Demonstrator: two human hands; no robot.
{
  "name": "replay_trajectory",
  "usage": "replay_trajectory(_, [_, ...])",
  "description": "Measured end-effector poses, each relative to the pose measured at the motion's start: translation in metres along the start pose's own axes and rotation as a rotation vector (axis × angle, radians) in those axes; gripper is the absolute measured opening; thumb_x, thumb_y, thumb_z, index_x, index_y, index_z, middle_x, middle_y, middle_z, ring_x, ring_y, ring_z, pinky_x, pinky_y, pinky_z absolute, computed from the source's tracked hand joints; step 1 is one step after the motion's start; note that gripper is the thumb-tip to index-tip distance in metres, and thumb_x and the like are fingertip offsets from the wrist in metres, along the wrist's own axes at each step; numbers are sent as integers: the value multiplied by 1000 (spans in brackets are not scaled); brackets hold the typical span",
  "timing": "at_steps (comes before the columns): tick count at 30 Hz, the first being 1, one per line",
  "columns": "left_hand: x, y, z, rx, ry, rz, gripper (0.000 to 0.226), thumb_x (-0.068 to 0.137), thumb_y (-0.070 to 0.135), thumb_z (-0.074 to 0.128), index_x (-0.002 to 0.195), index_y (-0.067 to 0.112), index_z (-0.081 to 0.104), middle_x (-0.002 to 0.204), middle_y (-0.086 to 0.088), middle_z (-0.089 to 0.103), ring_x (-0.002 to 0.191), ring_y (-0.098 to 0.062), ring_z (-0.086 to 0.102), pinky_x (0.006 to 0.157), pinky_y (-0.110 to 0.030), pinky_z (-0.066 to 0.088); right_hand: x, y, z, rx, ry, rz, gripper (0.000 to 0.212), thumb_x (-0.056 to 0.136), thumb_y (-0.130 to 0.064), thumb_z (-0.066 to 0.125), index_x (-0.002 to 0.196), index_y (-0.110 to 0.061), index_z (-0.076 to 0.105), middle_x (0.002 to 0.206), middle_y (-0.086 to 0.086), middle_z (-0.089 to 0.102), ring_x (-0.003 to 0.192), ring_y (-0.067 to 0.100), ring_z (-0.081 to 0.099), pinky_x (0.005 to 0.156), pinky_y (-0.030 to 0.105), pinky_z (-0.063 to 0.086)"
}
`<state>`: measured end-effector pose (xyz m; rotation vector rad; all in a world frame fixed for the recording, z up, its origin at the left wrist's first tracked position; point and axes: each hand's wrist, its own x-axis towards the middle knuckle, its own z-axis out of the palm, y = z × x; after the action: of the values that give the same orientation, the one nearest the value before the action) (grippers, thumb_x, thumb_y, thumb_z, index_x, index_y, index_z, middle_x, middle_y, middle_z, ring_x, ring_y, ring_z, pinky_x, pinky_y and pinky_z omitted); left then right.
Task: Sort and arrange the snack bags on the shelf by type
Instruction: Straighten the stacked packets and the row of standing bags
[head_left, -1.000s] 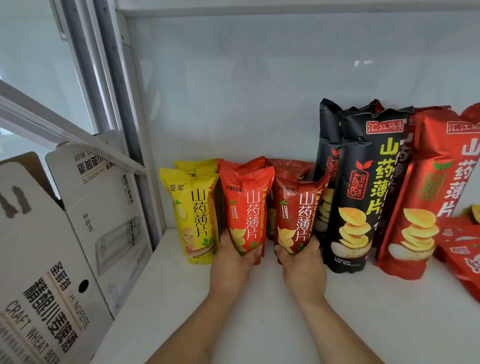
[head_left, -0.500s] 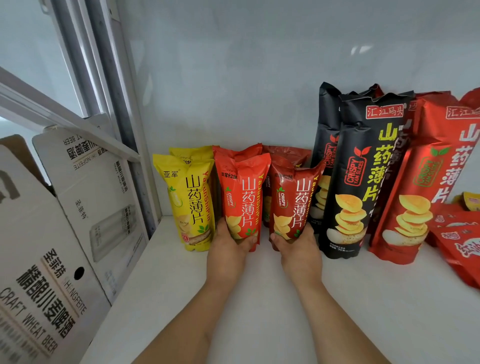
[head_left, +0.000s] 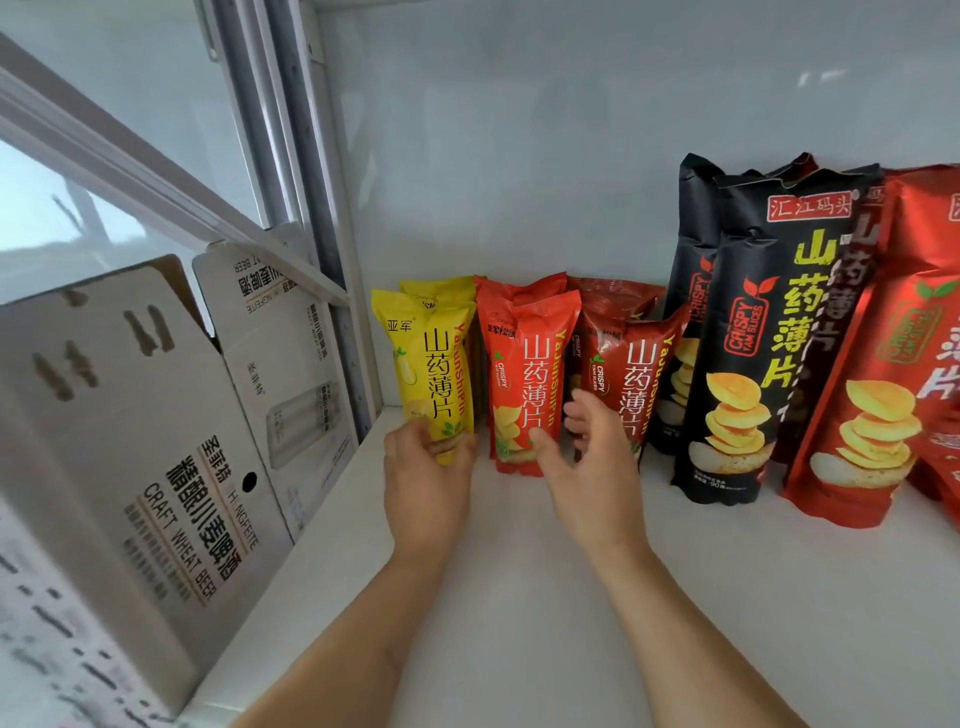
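On the white shelf stand small snack bags in a row: a yellow bag with another behind it, an orange-red bag, and a dark red bag. My left hand grips the base of the yellow bag. In front of the gap between the orange-red and dark red bags, my right hand hovers with its fingers spread, holding nothing. To the right stand tall black bags and tall red bags.
White beer cartons stand to the left, beyond the shelf's metal upright. The white back wall is right behind the bags. More red packets lie at the far right edge.
My left hand has let go of the orange-red bag and moved left onto the yellow bag. My right hand has released the dark red bag and opened.
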<state>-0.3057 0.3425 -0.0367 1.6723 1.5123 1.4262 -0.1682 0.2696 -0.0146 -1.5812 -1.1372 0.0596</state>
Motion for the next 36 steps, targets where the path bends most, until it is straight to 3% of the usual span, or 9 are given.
replay_trajectory(2, [11,-8,-7,30,22,-51,83,82,42,80,147,9,39,147,-10,41,141,-28,37,114,-44,37,7,-10,9,32,-8,-19,75,86,-44,70,148,-21,34,142,-3,46,130,12,46,106,34,44])
replay_trajectory(4, [24,-16,-9,43,-59,-89,109,77,47,83,158,11,20,163,-10,25,152,-26,20,121,-44,26,17,-19,17,70,12,-7,89,83,-47,72,153,-22,22,153,-1,37,139,14,38,113,38,37])
replay_trajectory(6, [36,-24,-7,42,-151,-108,123,72,51,86,161,14,9,167,-9,20,154,-25,18,122,-45,26,28,-25,24,75,41,16,99,81,-49,73,156,-22,15,157,1,32,143,16,33,115,36,33])
replay_trajectory(9, [52,-29,-3,29,-244,-140,130,65,56,87,161,21,7,164,-6,28,149,-26,31,117,-49,36,39,-29,39,4,87,119,108,76,-54,74,156,-16,12,156,7,33,142,25,35,113,39,33])
replay_trajectory(12, [63,-39,2,2,-319,-129,118,55,67,83,149,31,22,146,5,52,129,-20,56,100,-48,51,42,-22,58,-57,111,248,105,73,-60,73,152,-16,19,143,10,49,128,33,51,100,47,46])
replay_trajectory(14, [65,-43,2,7,-371,-96,91,65,54,85,139,32,36,129,11,61,116,-17,62,94,-42,53,42,-15,67,-72,125,265,95,73,-61,73,145,-18,30,133,8,57,118,33,58,93,48,50])
replay_trajectory(17, [69,-49,1,2,-397,-70,74,76,37,84,137,28,44,129,8,63,115,-19,62,93,-34,50,39,-8,73,-74,156,236,83,76,-58,72,139,-17,37,127,6,60,114,31,60,90,46,51])
replay_trajectory(31, [78,-62,1,-46,-405,-48,71,80,30,84,139,25,45,133,5,61,118,-20,60,95,-32,48,38,-5,76,-20,146,207,80,76,-56,74,140,-22,38,125,0,61,112,25,61,88,41,52])
replay_trajectory(36, [78,-60,-1,-68,-422,-84,85,66,42,89,137,27,44,129,9,59,114,-16,61,97,-37,52,35,-10,73,1,107,223,91,71,-61,75,143,-23,34,127,1,59,114,25,60,91,44,53])
